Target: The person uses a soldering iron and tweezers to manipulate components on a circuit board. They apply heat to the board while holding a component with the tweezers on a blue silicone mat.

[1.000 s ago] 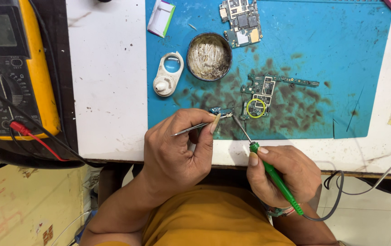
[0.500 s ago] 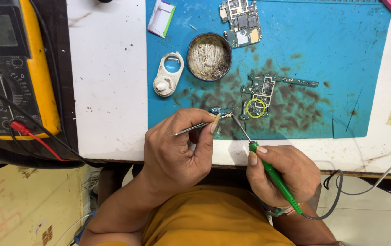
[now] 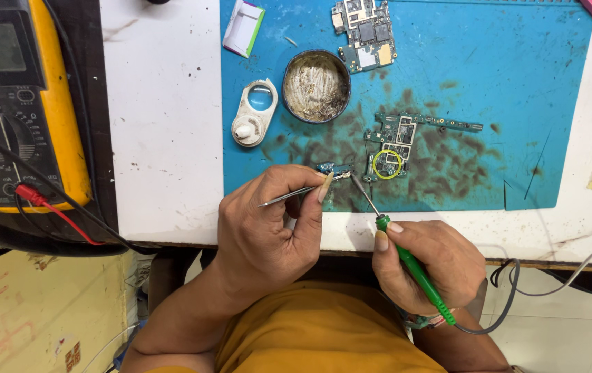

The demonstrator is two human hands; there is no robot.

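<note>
My left hand [image 3: 268,231] pinches metal tweezers [image 3: 296,194] whose tips meet a small blue part [image 3: 328,168] on the blue work mat [image 3: 517,103]. In my right hand [image 3: 427,262] I grip a green-handled soldering iron [image 3: 416,273]; its thin tip [image 3: 361,190] reaches up to the same small part. A green circuit board [image 3: 396,148] with a yellow ring on it lies just right of the part. A round tin [image 3: 316,86] of dirty paste sits above it.
A yellow multimeter [image 3: 26,103] with red and black leads lies at the left. A white loupe [image 3: 254,114], a second circuit board [image 3: 368,31] and a small white-green packet [image 3: 244,27] rest near the mat's top. The iron's cable [image 3: 551,283] hangs off the table edge.
</note>
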